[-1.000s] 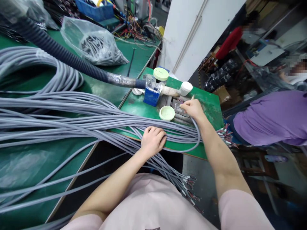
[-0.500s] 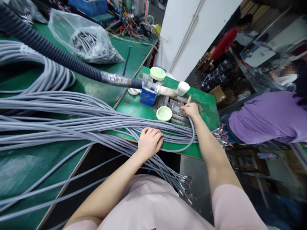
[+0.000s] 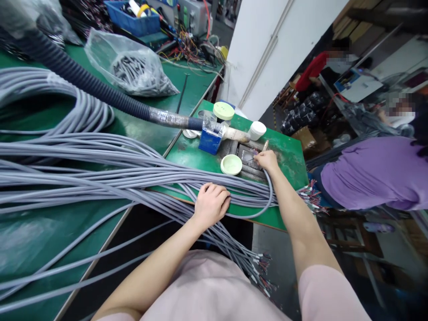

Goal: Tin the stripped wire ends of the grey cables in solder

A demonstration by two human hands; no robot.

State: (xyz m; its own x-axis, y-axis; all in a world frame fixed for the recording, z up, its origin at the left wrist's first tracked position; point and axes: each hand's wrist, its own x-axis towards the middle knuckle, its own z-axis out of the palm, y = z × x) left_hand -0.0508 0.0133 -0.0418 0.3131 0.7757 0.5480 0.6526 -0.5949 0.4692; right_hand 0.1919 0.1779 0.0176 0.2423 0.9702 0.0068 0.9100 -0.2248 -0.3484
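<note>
My right hand [image 3: 266, 161] pinches the end of a grey cable [image 3: 270, 191] above a small metal solder pot [image 3: 248, 157] let into the green bench. From that hand the cable loops down and back to the left. Curled over the bundle of grey cables [image 3: 160, 174] at the bench's front edge is my left hand [image 3: 212, 204], closed, its fingertips partly hidden. A shallow pale green dish [image 3: 231, 165] stands between the bundle and the pot. Thin wires at the pinched cable end are too small to make out clearly.
A dark ribbed hose [image 3: 117, 98] runs to a nozzle beside a blue block [image 3: 210, 140]. Behind the pot stand a white cup [image 3: 257, 130] and a green-lidded jar [image 3: 224, 111]. Stripped cable ends [image 3: 262, 267] hang near my lap. A person in purple [image 3: 371, 174] is at right.
The camera view has shifted a little, so the bench sits slightly lower and further right. Both hands keep nearly the same places and grips.
</note>
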